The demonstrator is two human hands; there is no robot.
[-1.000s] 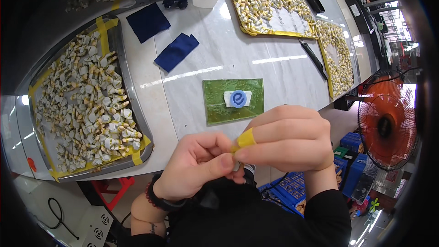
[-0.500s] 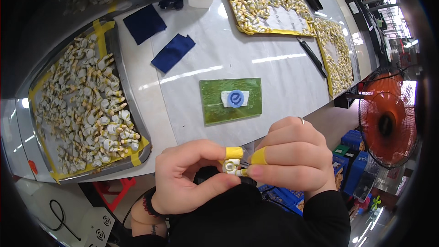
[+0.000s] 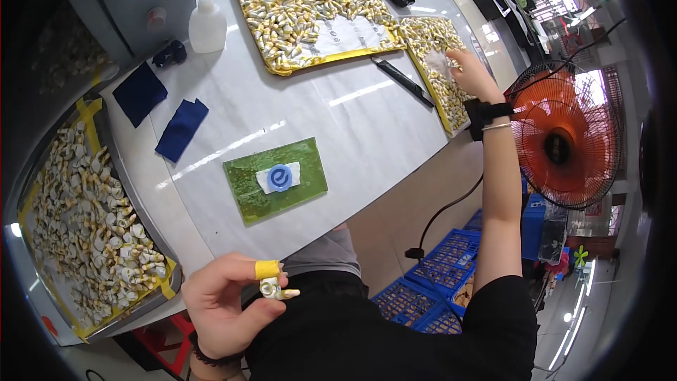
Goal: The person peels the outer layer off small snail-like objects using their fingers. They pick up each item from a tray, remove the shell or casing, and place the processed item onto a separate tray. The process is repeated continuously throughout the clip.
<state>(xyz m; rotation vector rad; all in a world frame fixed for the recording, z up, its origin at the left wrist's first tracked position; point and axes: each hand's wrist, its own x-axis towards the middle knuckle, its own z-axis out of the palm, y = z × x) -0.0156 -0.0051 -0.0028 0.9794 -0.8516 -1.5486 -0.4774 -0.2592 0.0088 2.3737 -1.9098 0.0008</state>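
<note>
Low at the front, my left hand (image 3: 227,303) pinches a small white figurine part (image 3: 271,287) between thumb and a forefinger wrapped in yellow tape. A small yellow-and-white piece sticks out from the part's side. My right arm stretches far out to the right. There my right hand (image 3: 474,76) has its bent fingertips down among the tiny yellow-and-white pieces of the right-hand tray (image 3: 451,128); what lies between them is too small to make out. A green mat (image 3: 247,201) on the table carries a blue round piece (image 3: 280,178) on a white pad.
A tray (image 3: 167,268) of white figurine parts stands at the left. Another yellow-edged tray (image 3: 310,65) of tiny pieces lies at the back. A black-handled cutter (image 3: 402,81), a white squeeze bottle (image 3: 207,28) and blue cloths (image 3: 182,129) are on the table. An orange fan (image 3: 564,144) stands right.
My right hand has left the figurine part and reached out to the right-hand tray. My left hand still holds the part, now lower and further left in view. The whole view has shifted rightward.
</note>
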